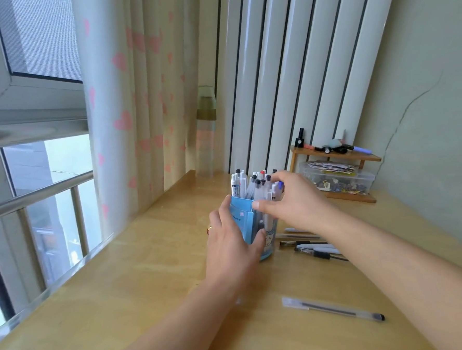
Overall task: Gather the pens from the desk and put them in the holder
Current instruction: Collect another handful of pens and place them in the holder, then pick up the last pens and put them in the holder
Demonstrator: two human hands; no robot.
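A clear blue pen holder (pixel 268 236) stands on the wooden desk (pixel 139 283), packed with several upright pens (pixel 248 183). My left hand (pixel 232 238) wraps around the holder's left side and grips it. My right hand (pixel 288 198) rests on the pens at the holder's right rim, fingers curled around their tops. Several loose pens (pixel 314 248) lie in a cluster on the desk just right of the holder, partly hidden by my right forearm. One clear pen with a black tip (pixel 332 308) lies alone nearer to me.
A small wooden shelf (pixel 339 156) with bottles and a clear box of small items (pixel 341 180) stands at the back right. A tall clear bottle (pixel 207 133) stands by the heart-print curtain (pixel 128 105). The desk's left edge meets the window railing.
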